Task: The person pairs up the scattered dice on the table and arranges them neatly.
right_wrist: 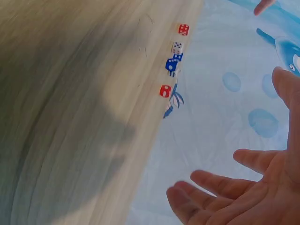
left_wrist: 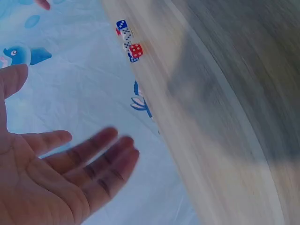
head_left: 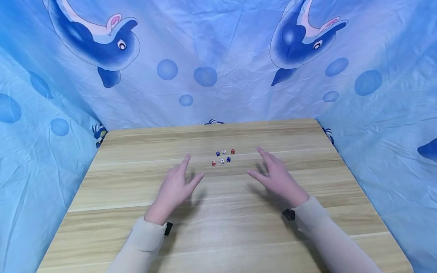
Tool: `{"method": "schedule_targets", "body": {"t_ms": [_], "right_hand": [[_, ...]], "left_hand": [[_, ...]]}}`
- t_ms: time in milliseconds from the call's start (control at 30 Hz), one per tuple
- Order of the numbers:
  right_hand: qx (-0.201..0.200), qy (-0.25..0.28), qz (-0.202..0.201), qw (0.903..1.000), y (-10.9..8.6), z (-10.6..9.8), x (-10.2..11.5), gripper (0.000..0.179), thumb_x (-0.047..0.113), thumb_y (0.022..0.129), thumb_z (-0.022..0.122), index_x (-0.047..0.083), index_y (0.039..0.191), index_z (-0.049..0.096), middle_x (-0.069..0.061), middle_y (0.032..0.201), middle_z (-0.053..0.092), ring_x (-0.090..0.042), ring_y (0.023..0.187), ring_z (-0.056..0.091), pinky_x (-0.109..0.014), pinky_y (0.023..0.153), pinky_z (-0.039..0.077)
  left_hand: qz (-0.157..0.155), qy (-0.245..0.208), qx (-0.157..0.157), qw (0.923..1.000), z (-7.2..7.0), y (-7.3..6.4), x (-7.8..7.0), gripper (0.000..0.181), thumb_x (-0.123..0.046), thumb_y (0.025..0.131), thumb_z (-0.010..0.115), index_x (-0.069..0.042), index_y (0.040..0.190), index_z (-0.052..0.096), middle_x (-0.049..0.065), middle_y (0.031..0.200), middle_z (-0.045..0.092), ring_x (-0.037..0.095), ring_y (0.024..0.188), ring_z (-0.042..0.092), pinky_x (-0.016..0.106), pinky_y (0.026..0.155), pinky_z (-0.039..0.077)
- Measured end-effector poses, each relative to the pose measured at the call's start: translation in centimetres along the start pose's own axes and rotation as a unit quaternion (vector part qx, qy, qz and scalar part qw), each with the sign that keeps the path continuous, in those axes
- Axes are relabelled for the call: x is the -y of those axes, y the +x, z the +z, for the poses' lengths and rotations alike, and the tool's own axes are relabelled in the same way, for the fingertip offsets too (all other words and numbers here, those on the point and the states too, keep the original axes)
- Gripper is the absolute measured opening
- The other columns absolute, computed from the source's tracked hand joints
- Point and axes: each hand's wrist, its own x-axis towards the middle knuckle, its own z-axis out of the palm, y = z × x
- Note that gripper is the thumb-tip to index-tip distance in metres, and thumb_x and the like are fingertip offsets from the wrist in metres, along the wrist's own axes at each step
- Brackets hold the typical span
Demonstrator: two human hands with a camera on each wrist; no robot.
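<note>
Several small dice lie loosely grouped in two rows on the wooden table (head_left: 218, 212). The back row has a blue die (head_left: 217, 154), a white die (head_left: 224, 151) and a red die (head_left: 233, 151). In front are another red die (head_left: 213, 163), a white one and a blue one. My left hand (head_left: 175, 185) is held over the table left of the dice, fingers spread and holding nothing. To their right, my right hand (head_left: 278, 178) hovers with thumb and fingers apart, also holding nothing. Both wrist views show relaxed fingers away from the dice.
A blue cloth (head_left: 218, 49) with dolphins and bubbles hangs behind the table and along both sides. Light sleeves cover both forearms, and a dark strap piece (head_left: 288, 214) shows at the right wrist. Hand shadows fall on the wood.
</note>
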Motion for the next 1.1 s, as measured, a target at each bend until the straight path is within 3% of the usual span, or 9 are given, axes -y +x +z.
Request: {"method": "schedule_targets", "body": {"t_ms": [133,267,400,500,733,933,1100], "right_hand": [[0.012,0.023,0.008,0.9996,0.6,0.6,0.2,0.094,0.061,0.093,0.066,0.017,0.163,0.023,-0.022,0.150,0.047,-0.041,0.135,0.045,-0.060,0.108,0.037],[0.034,0.060,0.021,0.9974,1.2,1.3,0.8,0.090,0.058,0.092,0.069,0.017,0.161,0.029,-0.019,0.128,0.063,-0.032,0.116,0.060,-0.052,0.096,0.049],[0.043,0.099,0.023,0.9939,1.7,2.4,1.3,0.082,0.051,0.094,0.071,0.016,0.158,0.035,-0.005,0.101,0.066,-0.020,0.090,0.062,-0.041,0.078,0.054],[0.047,0.134,0.024,0.9896,2.0,3.0,1.5,0.077,0.043,0.095,0.073,0.013,0.156,0.039,-0.003,0.088,0.065,-0.021,0.076,0.062,-0.038,0.067,0.054],[0.071,0.193,0.037,0.9779,2.7,3.8,2.4,0.073,0.034,0.096,0.074,0.012,0.156,0.040,-0.012,0.085,0.068,-0.030,0.070,0.068,-0.039,0.059,0.057],[0.085,0.209,0.032,0.9735,3.4,4.9,3.1,0.071,0.033,0.095,0.075,0.011,0.154,0.043,-0.011,0.082,0.067,-0.031,0.068,0.067,-0.038,0.056,0.056],[0.095,0.213,0.024,0.9721,3.8,5.8,3.6,0.068,0.032,0.096,0.074,0.011,0.154,0.044,-0.013,0.082,0.068,-0.030,0.068,0.067,-0.038,0.057,0.057]], "left_hand": [[-0.005,-0.046,0.024,0.9986,0.2,0.7,-0.1,0.087,-0.059,0.096,0.062,-0.009,0.159,0.031,0.015,0.108,0.069,0.030,0.093,0.066,0.049,0.086,0.053],[-0.023,-0.093,0.053,0.9940,0.5,1.3,0.0,0.083,-0.055,0.095,0.066,-0.006,0.156,0.037,0.004,0.090,0.066,0.018,0.070,0.061,0.038,0.070,0.053],[-0.051,-0.141,0.072,0.9861,0.9,1.7,0.3,0.080,-0.048,0.095,0.071,-0.005,0.154,0.039,0.005,0.090,0.067,0.019,0.071,0.065,0.036,0.068,0.055],[-0.066,-0.175,0.088,0.9784,1.3,2.2,0.5,0.079,-0.043,0.095,0.072,-0.005,0.155,0.038,0.008,0.088,0.068,0.024,0.070,0.068,0.036,0.069,0.057],[-0.099,-0.252,0.110,0.9565,2.7,3.5,0.1,0.070,-0.025,0.096,0.074,-0.004,0.153,0.040,0.016,0.087,0.071,0.034,0.069,0.070,0.044,0.069,0.059],[-0.104,-0.263,0.115,0.9522,4.0,4.5,0.1,0.064,-0.021,0.095,0.075,-0.003,0.150,0.045,0.013,0.086,0.073,0.031,0.068,0.070,0.042,0.064,0.059],[-0.121,-0.291,0.123,0.9411,4.5,5.5,0.1,0.062,-0.018,0.095,0.075,-0.003,0.148,0.047,0.015,0.088,0.074,0.034,0.067,0.070,0.041,0.061,0.060]]}}
